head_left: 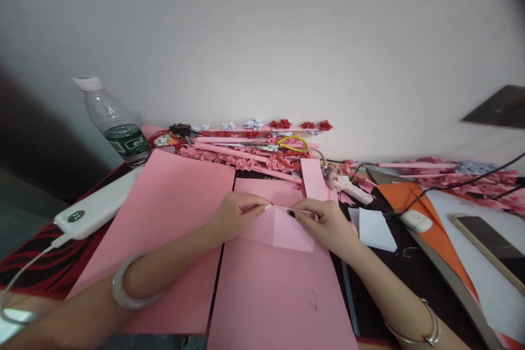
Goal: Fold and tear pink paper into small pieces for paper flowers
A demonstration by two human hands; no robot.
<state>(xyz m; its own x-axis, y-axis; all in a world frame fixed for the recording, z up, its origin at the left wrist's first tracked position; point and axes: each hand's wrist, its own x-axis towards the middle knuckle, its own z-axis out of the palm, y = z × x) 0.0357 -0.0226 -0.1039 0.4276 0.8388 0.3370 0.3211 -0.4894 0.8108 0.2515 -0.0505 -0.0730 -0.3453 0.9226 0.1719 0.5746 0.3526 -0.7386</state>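
Take the small, pale pink oblong of paper [293, 236] as the middle of the clock. At ten o'clock leans a clear plastic bottle with a green label and white cap [112, 120], and at nine lies a white oblong device with a dark oval display [98, 208], a cable plugged into it. Next comes a large, flat pink paper sheet [172, 213]; then, toward eleven, a heap of crumpled pink paper flowers [241, 163], which look finished.

The oblong itself seems at an early stage. A straight crease runs down it near its middle, so I judge at least one fold done; the panels otherwise look plain, and no further shaping shows. Any fold along its far edge is hard to make out (the fingers cover much of it), and how many are left I cannot tell. It is held above a second large pink paper sheet [266, 298].

At two o'clock lies a pale pink plastic glue gun [350, 188], and at three a few loose white paper squares [375, 229].

As for the grip, the left hand [240, 217] has thumb and forefinger pinched together on the oblong's far left edge. The right hand [328, 224] pinches the far edge toward one o'clock, its fingertips closed on the paper. Between the two pinches is a short gap.
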